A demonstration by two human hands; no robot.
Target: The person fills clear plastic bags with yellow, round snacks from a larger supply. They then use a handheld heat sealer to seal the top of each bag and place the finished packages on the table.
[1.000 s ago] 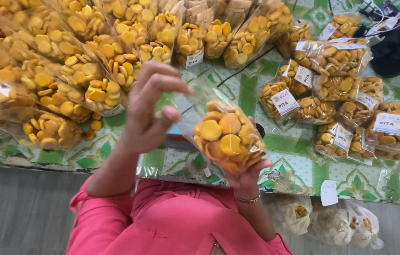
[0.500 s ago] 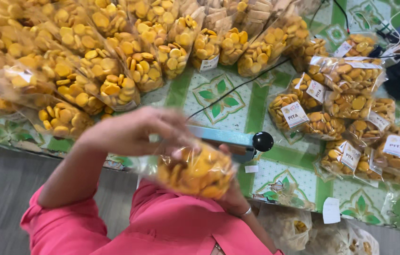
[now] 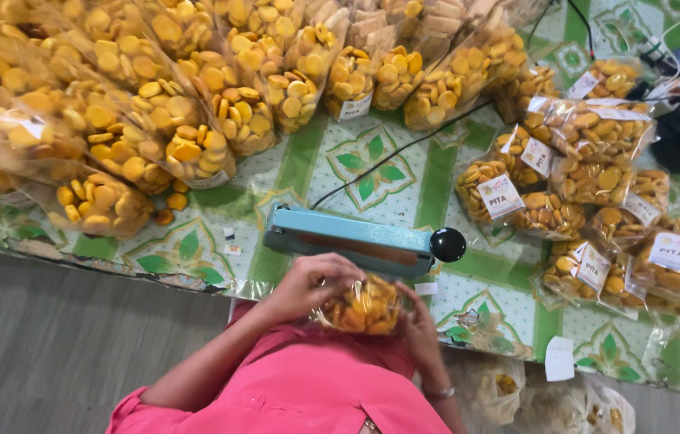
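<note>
Head view looks down on a person in a pink top holding a clear plastic bag of round yellow-orange crackers [image 3: 362,305] close to the body, just on the near side of a light-blue heat sealer [image 3: 348,241] with a black knob at its right end. The left hand [image 3: 308,283] is closed over the bag's top left, fingers curled into the gathered film; the right hand [image 3: 419,325] cups the bag's right side and underside, fingers narrow against it. The bag looks light, its film thin, soft and probably slippery, and the crackers inside seem brittle, so it likely handles best pinched at the empty neck above the filling while being supported from below, not squeezed through the middle. Beyond the sealer and to its left, a large heap of filled cracker bags [image 3: 195,104] lies on the green leaf-patterned tablecloth [image 3: 372,173]. To the sealer's right sits a smaller cluster of labelled cracker bags [image 3: 589,201], each with a white sticker. A black power cord [image 3: 404,149] runs across the cloth away from the sealer.
</note>
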